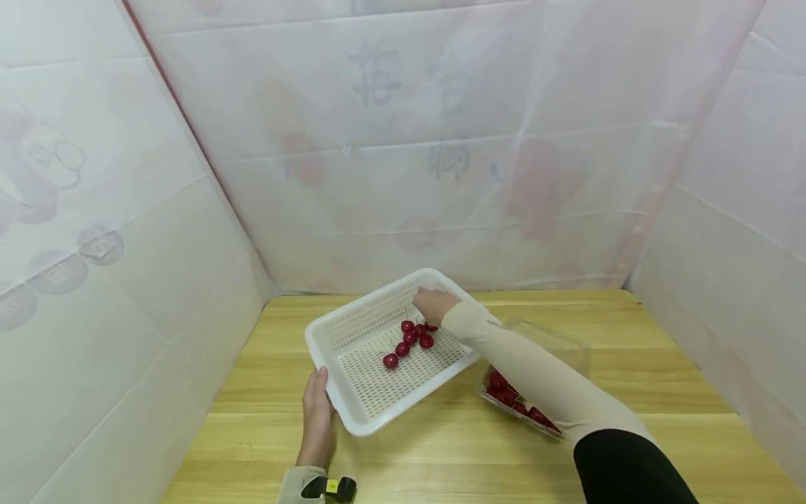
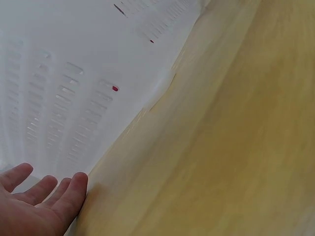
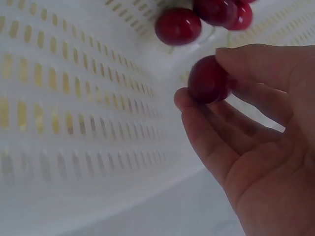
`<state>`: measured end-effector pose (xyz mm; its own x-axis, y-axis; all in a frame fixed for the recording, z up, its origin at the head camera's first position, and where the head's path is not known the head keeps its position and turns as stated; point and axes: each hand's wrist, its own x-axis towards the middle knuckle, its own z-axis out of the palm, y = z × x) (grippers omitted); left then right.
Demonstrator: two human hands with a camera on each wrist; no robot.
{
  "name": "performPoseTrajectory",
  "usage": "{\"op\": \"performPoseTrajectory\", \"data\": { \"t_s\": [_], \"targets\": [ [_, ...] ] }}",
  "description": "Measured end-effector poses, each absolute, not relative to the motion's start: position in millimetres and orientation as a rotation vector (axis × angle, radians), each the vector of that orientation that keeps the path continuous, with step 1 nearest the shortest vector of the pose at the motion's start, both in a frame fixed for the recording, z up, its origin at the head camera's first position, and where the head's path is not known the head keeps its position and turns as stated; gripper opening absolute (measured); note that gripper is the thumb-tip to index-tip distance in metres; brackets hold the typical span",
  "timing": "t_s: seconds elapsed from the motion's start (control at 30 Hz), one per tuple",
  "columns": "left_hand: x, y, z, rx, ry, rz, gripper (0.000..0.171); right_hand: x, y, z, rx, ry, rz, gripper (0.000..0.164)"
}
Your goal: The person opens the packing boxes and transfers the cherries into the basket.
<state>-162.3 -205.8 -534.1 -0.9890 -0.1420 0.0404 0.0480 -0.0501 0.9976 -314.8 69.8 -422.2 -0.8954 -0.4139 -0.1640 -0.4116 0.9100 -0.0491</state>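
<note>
Inside the white plastic basket [image 1: 370, 427], my right hand [image 1: 434, 305] pinches a dark red cherry [image 3: 209, 79] between thumb and fingertips. Several other cherries [image 1: 409, 337] lie on the slotted basket floor, some with thin green stems in the right wrist view. My left hand [image 1: 317, 413] is at the basket's near left side, its thumb at the rim. In the left wrist view, its loosely extended fingers [image 2: 74, 196] are at the outer wall, and red bits of fruit show through the slots.
A clear plastic box [image 1: 525, 409] with more cherries stands right of the basket, partly hidden under my right forearm; its transparent lid [image 1: 567, 343] stands open behind. Both containers are on a wooden table [image 1: 441, 462]. Pale printed sheets [image 1: 403, 210] wall in the back and sides.
</note>
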Motion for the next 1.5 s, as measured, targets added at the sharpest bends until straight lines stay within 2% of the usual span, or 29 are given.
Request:
{"op": "performPoseTrajectory", "data": {
  "t_s": [0.37, 0.6, 0.73, 0.87, 1.03, 1.23, 1.37, 1.5],
  "targets": [
    [-162.5, -202.6, -538.1, 0.060, -2.079, -2.183, 0.063, -313.8, 70.8, -439.4, -0.540, 2.882, 0.038, 0.024],
    [-165.3, -205.0, -533.2, 0.078, -2.090, -2.161, 0.063, -314.8, 70.0, -433.8, -0.513, 2.884, 0.067, 0.025],
    [-164.9, -204.8, -531.1, 0.082, -2.098, -2.160, 0.062, -314.5, 75.6, -429.1, -0.529, 2.867, 0.063, 0.020],
    [-163.9, -202.3, -529.8, 0.082, -2.082, -2.176, 0.061, -305.5, 87.5, -409.2, -0.592, 2.851, -0.008, 0.025],
    [-162.3, -196.7, -529.5, 0.088, -2.070, -2.197, 0.060, -270.0, 112.4, -367.2, -0.786, 2.867, -0.255, 0.044],
    [-155.6, -193.8, -528.1, 0.052, -2.093, -2.186, 0.060, -199.0, 168.5, -341.3, -0.797, 2.958, -0.649, 0.043],
    [-153.1, -194.9, -527.8, 0.025, -2.066, -2.187, 0.059, -162.6, 208.4, -351.7, -0.676, 3.025, -0.727, 0.033],
    [-151.7, -197.6, -527.4, 0.045, -2.055, -2.190, 0.059, -135.8, 239.4, -381.0, -0.565, 3.023, -0.684, 0.029]
  ]
}}
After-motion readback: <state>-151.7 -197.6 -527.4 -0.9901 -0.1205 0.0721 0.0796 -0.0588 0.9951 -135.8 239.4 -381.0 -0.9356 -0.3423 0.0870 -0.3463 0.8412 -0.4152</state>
